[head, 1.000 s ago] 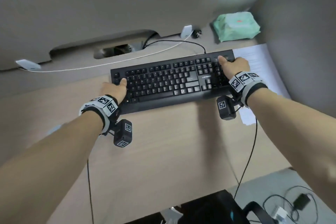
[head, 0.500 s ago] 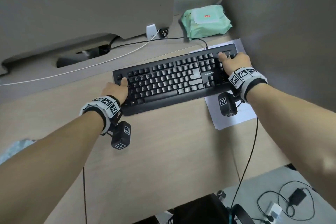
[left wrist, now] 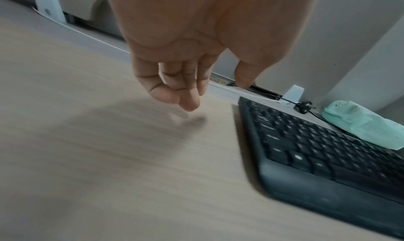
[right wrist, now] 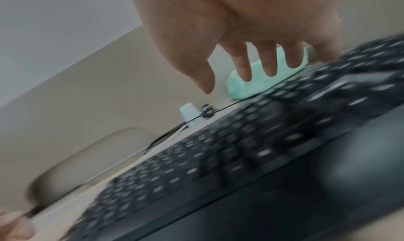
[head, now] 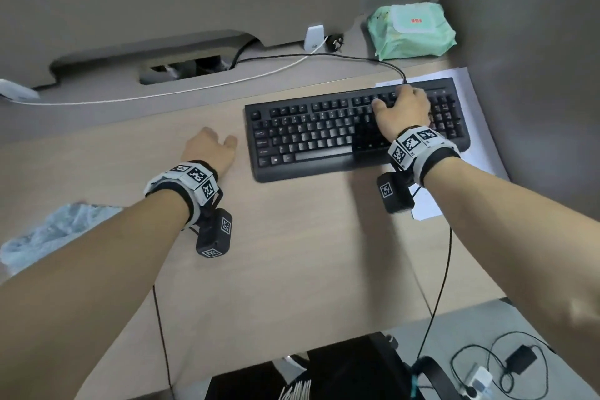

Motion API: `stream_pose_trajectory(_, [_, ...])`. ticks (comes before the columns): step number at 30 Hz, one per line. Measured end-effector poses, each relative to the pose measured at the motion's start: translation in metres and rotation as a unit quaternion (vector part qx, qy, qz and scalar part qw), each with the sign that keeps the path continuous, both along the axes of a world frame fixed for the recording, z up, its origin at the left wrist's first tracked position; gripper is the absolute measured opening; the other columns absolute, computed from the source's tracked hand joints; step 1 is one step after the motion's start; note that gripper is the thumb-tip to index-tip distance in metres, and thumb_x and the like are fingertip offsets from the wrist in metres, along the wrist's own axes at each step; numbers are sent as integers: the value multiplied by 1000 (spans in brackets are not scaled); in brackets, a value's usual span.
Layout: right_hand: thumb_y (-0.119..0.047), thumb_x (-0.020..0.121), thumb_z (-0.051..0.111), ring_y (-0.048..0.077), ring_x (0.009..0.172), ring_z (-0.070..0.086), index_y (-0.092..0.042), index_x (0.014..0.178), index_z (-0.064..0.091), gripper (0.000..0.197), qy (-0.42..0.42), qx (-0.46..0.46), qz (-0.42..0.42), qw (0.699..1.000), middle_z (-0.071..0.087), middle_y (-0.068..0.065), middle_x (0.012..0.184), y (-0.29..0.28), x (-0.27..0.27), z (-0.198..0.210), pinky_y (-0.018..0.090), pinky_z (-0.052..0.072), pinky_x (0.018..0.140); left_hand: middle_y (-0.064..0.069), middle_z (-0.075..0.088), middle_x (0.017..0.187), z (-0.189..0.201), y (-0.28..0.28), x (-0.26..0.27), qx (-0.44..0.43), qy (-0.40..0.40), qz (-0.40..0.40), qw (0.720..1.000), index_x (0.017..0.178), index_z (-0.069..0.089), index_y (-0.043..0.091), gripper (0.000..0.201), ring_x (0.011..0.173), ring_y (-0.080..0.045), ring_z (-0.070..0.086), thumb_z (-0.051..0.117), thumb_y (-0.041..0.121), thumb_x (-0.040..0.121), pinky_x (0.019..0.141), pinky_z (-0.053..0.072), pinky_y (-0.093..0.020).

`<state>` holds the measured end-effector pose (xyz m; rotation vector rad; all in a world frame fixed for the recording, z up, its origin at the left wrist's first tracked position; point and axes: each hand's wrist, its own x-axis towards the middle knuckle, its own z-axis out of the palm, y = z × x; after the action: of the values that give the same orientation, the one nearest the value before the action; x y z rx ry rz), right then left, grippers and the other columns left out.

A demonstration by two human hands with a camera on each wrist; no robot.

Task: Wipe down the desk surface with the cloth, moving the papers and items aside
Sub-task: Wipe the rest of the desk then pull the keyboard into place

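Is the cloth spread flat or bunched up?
Bunched up: the cloth lies crumpled in folds at the desk's left edge, untouched.

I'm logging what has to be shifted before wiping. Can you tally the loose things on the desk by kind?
Keyboard: 1
Sheet of paper under the keyboard: 1 showing, more cannot be told
Pack of wipes: 1
Cloth: 1
Total: 4

Black keyboard (head: 354,130) on pale wood-grain desk (head: 292,253), mint-green wipes pack (head: 410,31), light blue cloth (head: 55,230), white papers (head: 477,127)
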<state>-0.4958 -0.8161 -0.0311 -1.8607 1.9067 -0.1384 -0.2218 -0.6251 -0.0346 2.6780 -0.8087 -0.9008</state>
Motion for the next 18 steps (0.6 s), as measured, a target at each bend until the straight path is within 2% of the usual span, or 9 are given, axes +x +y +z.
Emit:
stream_pose_trajectory(3, [-41, 91, 58, 33, 131, 39, -12, 130, 51, 49, -58, 11, 73, 996, 46, 14, 137, 43, 63, 7, 43, 35, 108, -17, 60, 126, 9, 42, 38, -31, -21, 33, 999, 123, 56, 9, 44, 116, -36, 56, 52, 41, 93, 97, 43, -36])
stream_pose_trajectory(8, [-33, 91, 59, 30, 122, 49, -13, 129, 53, 44, -128, 52, 226, 964, 47, 10, 133, 133, 177, 9, 35, 38, 103, -14, 67, 112, 20, 133, 122, -38, -65, 85, 994, 111, 62, 10, 36, 106, -36, 60, 53, 40, 92, 89, 48, -38])
stream_pose_trajectory(13, [-30, 92, 57, 31, 119, 50, -13, 130, 52, 42, -123, 88, 339, 929, 47, 11, 133, 218, 266, 9, 34, 39, 99, -13, 69, 105, 25, 232, 192, -3, -87, 99, 991, 106, 66, 14, 27, 100, -36, 61, 52, 32, 91, 82, 49, -35])
stream_pose_trajectory(18, [-40, 93, 58, 30, 103, 57, -16, 125, 53, 40, -66, 82, 477, 872, 50, 7, 123, 305, 334, 8, 36, 46, 88, -19, 61, 121, 17, 312, 234, 2, -100, 82, 992, 120, 62, 8, 33, 112, -39, 56, 53, 23, 92, 95, 45, -39])
